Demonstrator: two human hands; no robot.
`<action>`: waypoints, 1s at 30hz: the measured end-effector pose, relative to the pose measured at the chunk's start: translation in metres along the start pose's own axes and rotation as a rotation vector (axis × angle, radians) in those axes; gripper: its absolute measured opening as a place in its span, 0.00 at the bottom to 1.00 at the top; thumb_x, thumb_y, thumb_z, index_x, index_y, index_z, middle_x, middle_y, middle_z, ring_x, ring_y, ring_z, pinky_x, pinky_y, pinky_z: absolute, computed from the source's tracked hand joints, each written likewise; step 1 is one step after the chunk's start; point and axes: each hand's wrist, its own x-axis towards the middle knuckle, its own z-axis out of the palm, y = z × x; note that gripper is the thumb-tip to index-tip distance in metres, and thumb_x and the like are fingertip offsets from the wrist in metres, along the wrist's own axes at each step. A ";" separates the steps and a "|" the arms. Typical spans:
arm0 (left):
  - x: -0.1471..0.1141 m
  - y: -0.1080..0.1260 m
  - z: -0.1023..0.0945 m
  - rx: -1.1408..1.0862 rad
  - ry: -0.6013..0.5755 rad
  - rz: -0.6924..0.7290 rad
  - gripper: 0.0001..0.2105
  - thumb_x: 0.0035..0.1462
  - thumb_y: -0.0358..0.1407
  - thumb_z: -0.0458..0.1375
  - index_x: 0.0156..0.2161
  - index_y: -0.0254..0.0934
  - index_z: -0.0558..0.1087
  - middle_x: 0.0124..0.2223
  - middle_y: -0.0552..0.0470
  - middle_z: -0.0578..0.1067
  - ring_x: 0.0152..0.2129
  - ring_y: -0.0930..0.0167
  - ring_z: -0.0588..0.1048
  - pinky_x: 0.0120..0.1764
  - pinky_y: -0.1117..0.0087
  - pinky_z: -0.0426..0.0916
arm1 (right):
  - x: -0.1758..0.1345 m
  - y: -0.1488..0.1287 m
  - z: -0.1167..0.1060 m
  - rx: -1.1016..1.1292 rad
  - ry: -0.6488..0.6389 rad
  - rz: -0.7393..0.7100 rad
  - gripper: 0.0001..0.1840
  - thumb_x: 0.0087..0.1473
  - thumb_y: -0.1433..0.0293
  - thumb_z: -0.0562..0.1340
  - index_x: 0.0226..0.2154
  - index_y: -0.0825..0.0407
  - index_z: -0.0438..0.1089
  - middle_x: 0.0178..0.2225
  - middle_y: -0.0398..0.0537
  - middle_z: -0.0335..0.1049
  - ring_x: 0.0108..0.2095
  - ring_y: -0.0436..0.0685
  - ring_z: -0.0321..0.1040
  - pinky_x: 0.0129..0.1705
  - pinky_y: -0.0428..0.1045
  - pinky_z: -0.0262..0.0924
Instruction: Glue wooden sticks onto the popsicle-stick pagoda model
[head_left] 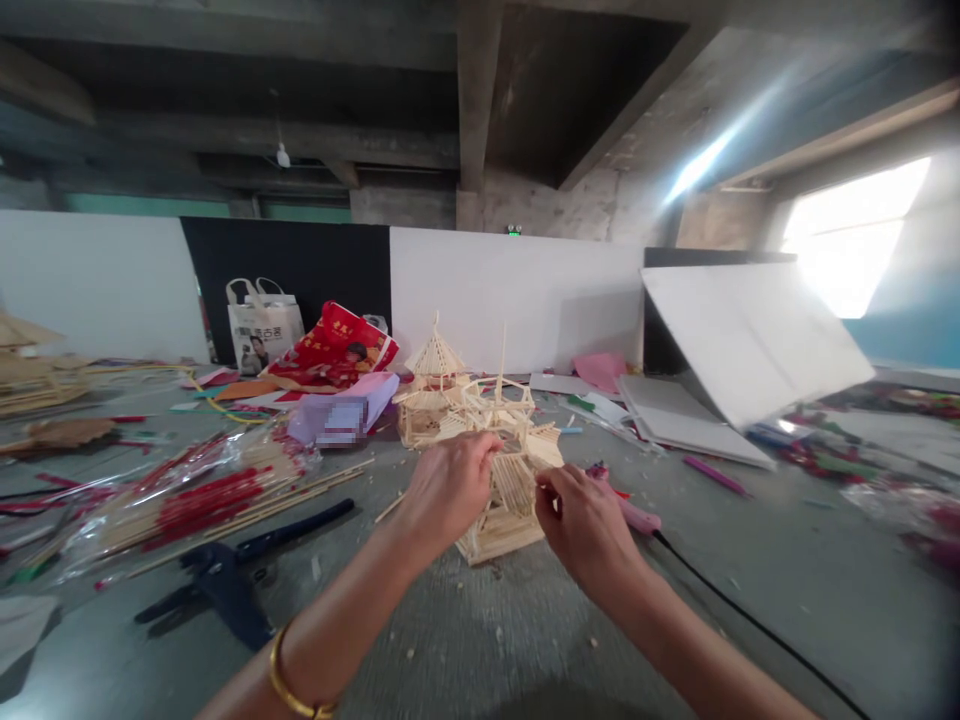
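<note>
Directly ahead of me stands a small pavilion model of pale wooden sticks (514, 483), with an open roof frame and an upright stick rising from its top. My left hand (459, 478) is at its left side, fingers pinched together at the roof edge; whatever is between them is hidden. On the opposite side, my right hand (581, 510) is curled close to the roof edge, thumb and fingertips together, and I cannot make out what they grip. Just behind, a finished-looking stick tower with a pointed roof (436, 355) rises from the table.
A pink glue gun (639, 518) with a black cord lies beyond my right hand. Dark blue cutters (225, 580) lie at left near bagged red-tipped sticks (214, 500). White boards (757, 335) lean at right; a purple stick (716, 475) lies before them. A red bag (334, 345) sits behind.
</note>
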 end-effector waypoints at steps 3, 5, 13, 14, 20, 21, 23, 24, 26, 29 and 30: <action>0.006 0.000 0.002 0.088 -0.072 0.048 0.15 0.55 0.29 0.43 0.43 0.41 0.68 0.41 0.52 0.76 0.38 0.69 0.73 0.38 0.69 0.65 | 0.001 0.002 0.004 -0.003 0.008 0.013 0.09 0.50 0.76 0.52 0.29 0.54 0.66 0.29 0.47 0.66 0.29 0.54 0.64 0.34 0.47 0.54; 0.010 0.001 0.002 0.116 -0.108 0.061 0.16 0.54 0.28 0.43 0.43 0.42 0.69 0.41 0.51 0.76 0.37 0.68 0.74 0.37 0.68 0.65 | 0.001 0.003 0.005 -0.003 0.010 0.012 0.08 0.49 0.76 0.52 0.29 0.54 0.66 0.29 0.47 0.66 0.29 0.53 0.64 0.34 0.47 0.54; 0.021 0.005 0.002 0.190 -0.213 0.078 0.17 0.53 0.28 0.43 0.44 0.40 0.69 0.39 0.46 0.77 0.33 0.62 0.75 0.29 0.65 0.66 | 0.003 0.003 0.006 -0.004 0.003 -0.011 0.07 0.49 0.76 0.53 0.28 0.53 0.66 0.28 0.46 0.66 0.27 0.52 0.64 0.32 0.46 0.54; 0.022 0.006 0.002 0.195 -0.222 0.082 0.17 0.53 0.27 0.43 0.44 0.39 0.69 0.39 0.45 0.77 0.33 0.61 0.75 0.29 0.65 0.65 | 0.003 0.002 0.005 -0.005 0.001 -0.012 0.07 0.49 0.76 0.53 0.28 0.54 0.66 0.28 0.46 0.66 0.27 0.52 0.64 0.32 0.46 0.54; 0.025 0.007 0.003 0.213 -0.259 0.101 0.14 0.51 0.25 0.44 0.39 0.37 0.69 0.36 0.43 0.77 0.32 0.62 0.74 0.29 0.67 0.63 | 0.004 0.000 0.002 0.007 -0.010 -0.017 0.08 0.48 0.76 0.53 0.29 0.54 0.67 0.28 0.47 0.66 0.26 0.51 0.64 0.31 0.46 0.54; 0.026 0.007 0.004 0.217 -0.262 0.101 0.14 0.50 0.25 0.45 0.38 0.37 0.69 0.35 0.43 0.77 0.32 0.62 0.74 0.29 0.67 0.62 | 0.005 0.000 0.002 0.008 -0.009 -0.016 0.08 0.48 0.76 0.53 0.30 0.54 0.67 0.28 0.47 0.66 0.26 0.51 0.64 0.30 0.46 0.54; 0.026 0.007 0.004 0.225 -0.265 0.103 0.12 0.50 0.25 0.45 0.35 0.36 0.69 0.32 0.43 0.76 0.30 0.63 0.74 0.28 0.68 0.61 | 0.006 -0.001 0.003 0.009 -0.008 -0.016 0.09 0.47 0.76 0.53 0.30 0.55 0.67 0.28 0.48 0.66 0.26 0.51 0.64 0.30 0.46 0.54; 0.026 0.007 0.005 0.229 -0.266 0.106 0.12 0.50 0.25 0.45 0.34 0.36 0.69 0.31 0.44 0.76 0.29 0.63 0.74 0.27 0.69 0.61 | 0.006 -0.001 0.003 0.008 -0.008 -0.016 0.08 0.47 0.76 0.53 0.29 0.55 0.67 0.28 0.48 0.66 0.26 0.51 0.64 0.30 0.46 0.54; 0.026 0.007 0.006 0.234 -0.270 0.114 0.11 0.51 0.26 0.45 0.33 0.36 0.69 0.30 0.44 0.76 0.28 0.64 0.74 0.27 0.69 0.60 | 0.006 -0.001 0.003 0.004 -0.008 -0.017 0.09 0.47 0.77 0.53 0.29 0.55 0.67 0.28 0.47 0.66 0.26 0.51 0.64 0.30 0.46 0.54; 0.027 0.006 0.007 0.243 -0.280 0.123 0.11 0.50 0.26 0.45 0.33 0.37 0.69 0.30 0.44 0.75 0.28 0.64 0.73 0.27 0.69 0.60 | 0.007 0.000 0.003 -0.001 -0.010 -0.017 0.09 0.47 0.77 0.53 0.28 0.54 0.67 0.27 0.47 0.66 0.25 0.51 0.63 0.29 0.46 0.53; 0.027 0.006 0.007 0.246 -0.284 0.124 0.11 0.50 0.26 0.45 0.33 0.37 0.69 0.30 0.45 0.76 0.28 0.64 0.73 0.27 0.69 0.60 | 0.007 0.000 0.003 -0.002 -0.011 -0.019 0.09 0.48 0.76 0.52 0.28 0.54 0.67 0.27 0.47 0.66 0.25 0.51 0.63 0.29 0.46 0.53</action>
